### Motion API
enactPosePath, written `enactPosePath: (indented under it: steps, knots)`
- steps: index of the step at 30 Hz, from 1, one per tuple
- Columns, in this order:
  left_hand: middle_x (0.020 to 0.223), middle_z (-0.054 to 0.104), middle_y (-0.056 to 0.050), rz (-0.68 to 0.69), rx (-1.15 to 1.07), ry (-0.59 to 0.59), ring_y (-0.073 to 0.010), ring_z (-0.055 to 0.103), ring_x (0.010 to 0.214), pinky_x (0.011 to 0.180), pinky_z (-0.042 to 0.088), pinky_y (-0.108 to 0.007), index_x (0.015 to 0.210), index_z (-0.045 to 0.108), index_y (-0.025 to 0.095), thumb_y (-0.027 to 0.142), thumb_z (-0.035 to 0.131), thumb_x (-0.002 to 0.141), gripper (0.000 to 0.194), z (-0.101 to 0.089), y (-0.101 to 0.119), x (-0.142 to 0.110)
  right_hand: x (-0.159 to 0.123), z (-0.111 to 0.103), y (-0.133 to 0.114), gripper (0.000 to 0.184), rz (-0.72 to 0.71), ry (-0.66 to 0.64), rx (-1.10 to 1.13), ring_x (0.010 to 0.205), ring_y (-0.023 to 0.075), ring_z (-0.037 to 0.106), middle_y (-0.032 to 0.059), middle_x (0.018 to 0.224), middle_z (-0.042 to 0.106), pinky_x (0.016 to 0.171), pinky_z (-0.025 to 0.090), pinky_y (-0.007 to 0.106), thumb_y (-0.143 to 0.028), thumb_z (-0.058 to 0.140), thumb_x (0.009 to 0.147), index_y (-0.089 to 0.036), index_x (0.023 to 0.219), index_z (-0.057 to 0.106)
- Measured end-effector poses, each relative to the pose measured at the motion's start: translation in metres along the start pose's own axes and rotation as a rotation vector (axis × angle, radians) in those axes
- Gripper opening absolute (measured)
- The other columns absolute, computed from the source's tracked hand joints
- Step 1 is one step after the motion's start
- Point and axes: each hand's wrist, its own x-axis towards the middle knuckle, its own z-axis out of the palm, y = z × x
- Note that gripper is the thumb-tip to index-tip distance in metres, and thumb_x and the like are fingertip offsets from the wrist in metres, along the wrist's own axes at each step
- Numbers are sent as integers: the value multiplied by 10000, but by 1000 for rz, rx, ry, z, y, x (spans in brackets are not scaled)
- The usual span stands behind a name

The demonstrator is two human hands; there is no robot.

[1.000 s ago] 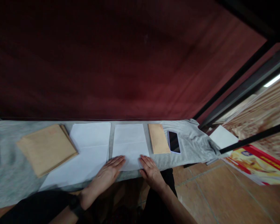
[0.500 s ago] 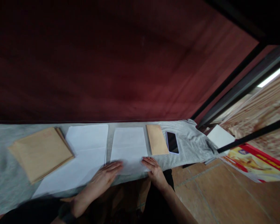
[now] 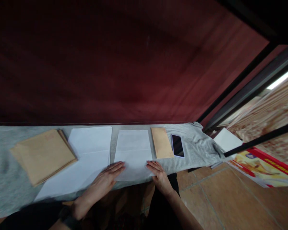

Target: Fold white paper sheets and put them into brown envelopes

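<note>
My left hand lies flat with fingers stretched out on the near left corner of a white sheet of paper. My right hand rests flat on the sheet's near right corner, fingers spread. The sheet lies on a grey cloth covering a narrow ledge. A brown envelope lies just right of the sheet, and a dark phone beside that.
A larger stack of white paper and a pile of brown envelopes lie to the left. A dark red wall rises behind the ledge. Right of the cloth are a white sheet, a colourful poster and tiled floor.
Both hands have slid slightly along the sheet's near edge, staying flat on it. The view shifted a little; nothing else moved.
</note>
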Motion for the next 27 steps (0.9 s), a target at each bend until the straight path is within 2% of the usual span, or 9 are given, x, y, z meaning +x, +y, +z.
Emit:
enactPosePath:
  steps: [7,11,15,19,27]
  knots:
    - [1549,482,22,-22,-111,-8,-191,443,1430,1215,355,-414,1409,562,328,-59,511,687,821,-8,2,1,2,0,0,840,12,14,43,1384,212,500,18,1478,552,1224,323,521,66,440,629,-290,1369,617]
    - [1524,511,9,-29,-164,-14,-199,472,1410,1206,364,-424,1387,587,325,-46,541,704,778,-10,-1,2,5,0,1,825,57,28,87,1351,205,537,10,1410,617,1218,336,513,74,435,611,-303,1307,667]
    - [1534,496,9,-34,-203,-34,-195,472,1410,1207,357,-419,1405,566,329,-62,542,684,820,-10,-5,2,7,0,2,789,87,40,109,1328,205,560,12,1370,649,1211,347,518,72,440,622,-304,1269,694]
    - [1543,485,-2,-43,-169,-44,-187,456,1421,1205,357,-403,1406,566,312,-65,535,687,812,-13,-1,1,7,1,2,736,81,67,105,1311,209,574,22,1339,672,1200,367,515,66,460,653,-294,1246,708]
    - [1542,488,-17,28,-16,1,-189,449,1425,1203,367,-415,1411,560,302,-32,529,770,723,-11,8,2,7,0,-1,798,63,26,43,1378,222,509,16,1444,587,1215,338,524,65,466,637,-299,1321,657]
